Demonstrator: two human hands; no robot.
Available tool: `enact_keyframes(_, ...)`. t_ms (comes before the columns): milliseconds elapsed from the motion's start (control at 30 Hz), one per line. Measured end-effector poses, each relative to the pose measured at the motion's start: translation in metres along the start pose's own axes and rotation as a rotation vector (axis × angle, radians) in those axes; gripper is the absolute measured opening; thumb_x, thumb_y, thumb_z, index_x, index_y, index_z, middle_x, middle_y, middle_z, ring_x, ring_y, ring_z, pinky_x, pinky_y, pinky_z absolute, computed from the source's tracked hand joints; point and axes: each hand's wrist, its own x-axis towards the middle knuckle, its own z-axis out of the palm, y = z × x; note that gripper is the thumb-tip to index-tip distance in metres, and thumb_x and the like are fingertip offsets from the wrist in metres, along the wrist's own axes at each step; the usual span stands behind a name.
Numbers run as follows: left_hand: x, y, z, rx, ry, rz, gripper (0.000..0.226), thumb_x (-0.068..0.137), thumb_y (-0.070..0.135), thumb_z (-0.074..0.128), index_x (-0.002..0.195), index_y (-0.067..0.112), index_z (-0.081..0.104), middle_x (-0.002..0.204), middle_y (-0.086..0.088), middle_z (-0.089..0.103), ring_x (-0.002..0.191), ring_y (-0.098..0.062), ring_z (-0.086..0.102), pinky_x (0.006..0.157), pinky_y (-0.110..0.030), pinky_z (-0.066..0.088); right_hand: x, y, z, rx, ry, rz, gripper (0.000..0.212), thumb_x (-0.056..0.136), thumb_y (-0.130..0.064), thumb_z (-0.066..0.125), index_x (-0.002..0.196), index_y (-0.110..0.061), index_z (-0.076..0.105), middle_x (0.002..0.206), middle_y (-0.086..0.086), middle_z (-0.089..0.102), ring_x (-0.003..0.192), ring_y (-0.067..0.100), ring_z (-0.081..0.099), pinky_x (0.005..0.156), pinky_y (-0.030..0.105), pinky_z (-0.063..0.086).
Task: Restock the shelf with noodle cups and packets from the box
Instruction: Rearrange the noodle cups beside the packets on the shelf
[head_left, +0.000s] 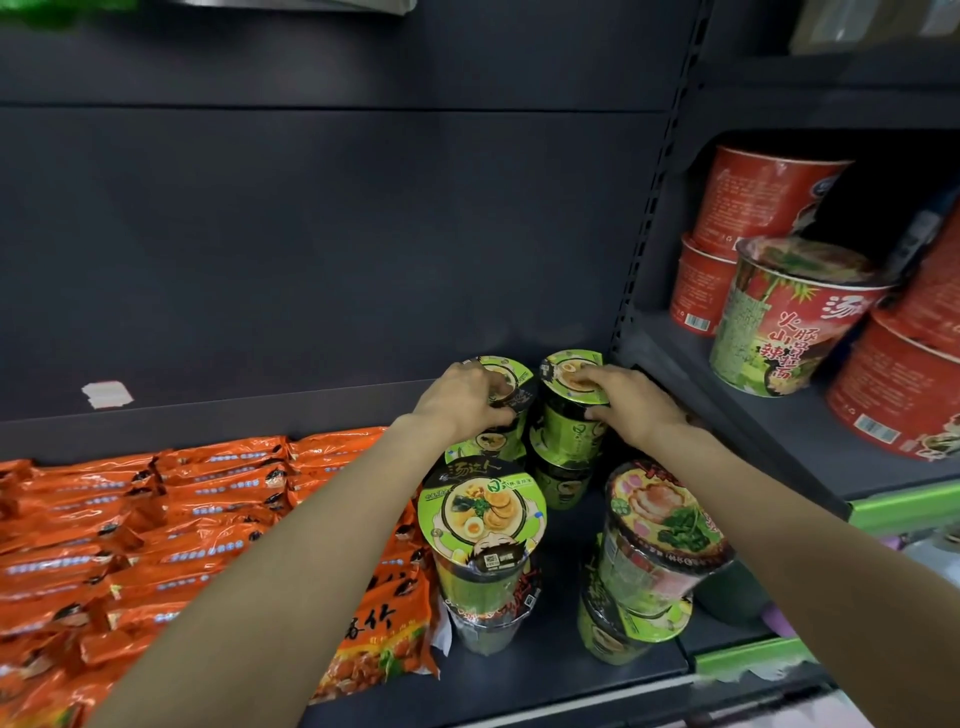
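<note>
A person seats two green noodle cups at the back of a dark shelf (519, 670), each atop a stack. The left hand (462, 397) curls over the lid of the left cup (511, 387); the right hand (631, 405) grips the right cup (569, 384), fingers on the lid, thumb at its side. Orange noodle packets (156, 519) fill the shelf's left; more cups (483, 525) stand in front. No box is in view. Next, it seems, both stacks must sit steady before the hands let go.
</note>
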Motion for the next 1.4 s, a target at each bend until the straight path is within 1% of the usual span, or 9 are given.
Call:
enact_keyframes(133, 0.002, -0.001, 0.001, -0.004, -0.003, 0.008, 0.043, 0.086, 0.035, 0.062, 0.127, 0.023, 0.056, 0.132, -0.005, 0.049, 0.126, -0.022, 0.037, 0.102, -0.033, 0.036, 0.001, -0.006, -0.006, -0.075, 0.053, 0.034, 0.049, 0.088, -0.025, 0.064, 0.133, -0.035, 0.049, 0.136, 0.002, 0.053, 0.123, 0.026, 0.049, 0.092, 0.038, 0.044)
enact_keyframes(233, 0.002, -0.002, 0.001, -0.018, 0.006, 0.010, 0.042, 0.086, 0.035, 0.062, 0.126, 0.024, 0.057, 0.132, -0.004, 0.049, 0.127, -0.021, 0.036, 0.102, -0.033, 0.036, 0.002, -0.015, -0.001, -0.171, 0.085, 0.000, 0.048, 0.087, -0.029, 0.063, 0.133, -0.033, 0.049, 0.134, 0.001, 0.054, 0.121, 0.026, 0.049, 0.091, 0.037, 0.043)
enact_keyframes(467, 0.001, -0.002, 0.003, 0.001, 0.024, 0.028, 0.043, 0.088, 0.036, 0.059, 0.128, 0.022, 0.055, 0.130, -0.005, 0.048, 0.126, -0.022, 0.037, 0.102, -0.036, 0.037, -0.001, -0.011, 0.001, -0.151, 0.045, -0.038, 0.042, 0.085, -0.012, 0.065, 0.125, -0.020, 0.051, 0.129, 0.002, 0.048, 0.116, 0.026, 0.047, 0.085, 0.033, 0.042)
enact_keyframes(733, -0.006, -0.003, 0.006, -0.023, 0.056, 0.092, 0.039, 0.090, 0.032, 0.060, 0.127, 0.019, 0.056, 0.131, -0.003, 0.051, 0.123, -0.021, 0.043, 0.101, -0.033, 0.038, 0.000, -0.015, 0.003, -0.208, 0.031, -0.046, 0.048, 0.087, -0.009, 0.060, 0.130, -0.021, 0.043, 0.130, 0.004, 0.043, 0.115, 0.028, 0.043, 0.085, 0.038, 0.044)
enact_keyframes(1000, -0.029, 0.007, -0.005, -0.128, 0.155, 0.065, 0.030, 0.091, 0.031, 0.058, 0.119, 0.020, 0.061, 0.126, -0.003, 0.056, 0.120, -0.020, 0.049, 0.100, -0.035, 0.041, -0.013, -0.026, -0.006, 0.052, 0.034, -0.050, 0.048, 0.087, -0.022, 0.064, 0.132, -0.018, 0.048, 0.139, 0.002, 0.040, 0.126, 0.024, 0.040, 0.104, 0.037, 0.037)
enact_keyframes(1133, -0.067, 0.011, -0.015, -0.254, 0.255, 0.042, 0.025, 0.091, 0.025, 0.059, 0.114, 0.018, 0.064, 0.118, 0.001, 0.062, 0.106, -0.014, 0.058, 0.089, -0.023, 0.043, -0.036, -0.045, -0.013, 0.202, 0.065, -0.105, 0.033, 0.089, -0.022, 0.061, 0.121, -0.017, 0.057, 0.132, 0.004, 0.050, 0.124, 0.022, 0.046, 0.101, 0.031, 0.037)
enact_keyframes(1233, -0.096, 0.009, -0.019, -0.308, 0.250, 0.032, 0.021, 0.091, 0.021, 0.058, 0.111, 0.018, 0.066, 0.109, 0.002, 0.067, 0.094, -0.008, 0.060, 0.085, -0.020, 0.045, -0.058, -0.059, -0.014, 0.219, 0.048, -0.129, 0.029, 0.090, -0.023, 0.060, 0.118, -0.019, 0.059, 0.128, 0.005, 0.053, 0.122, 0.022, 0.048, 0.097, 0.032, 0.041)
enact_keyframes(1333, -0.119, 0.002, -0.021, -0.335, 0.250, 0.013, 0.023, 0.092, 0.016, 0.057, 0.113, 0.014, 0.064, 0.111, -0.001, 0.065, 0.092, -0.006, 0.057, 0.076, -0.008, 0.039, -0.082, -0.073, -0.010, 0.230, 0.026, -0.127, 0.027, 0.090, -0.023, 0.060, 0.117, -0.019, 0.060, 0.124, 0.005, 0.055, 0.118, 0.022, 0.052, 0.093, 0.034, 0.044)
enact_keyframes(1400, -0.133, -0.004, -0.018, -0.378, 0.237, -0.036, 0.029, 0.092, 0.018, 0.058, 0.120, 0.011, 0.059, 0.118, -0.005, 0.062, 0.098, -0.010, 0.057, 0.077, -0.009, 0.038, -0.099, -0.082, -0.004, 0.232, 0.034, -0.133, 0.029, 0.091, -0.023, 0.059, 0.119, -0.019, 0.059, 0.121, 0.004, 0.056, 0.111, 0.021, 0.054, 0.090, 0.031, 0.043)
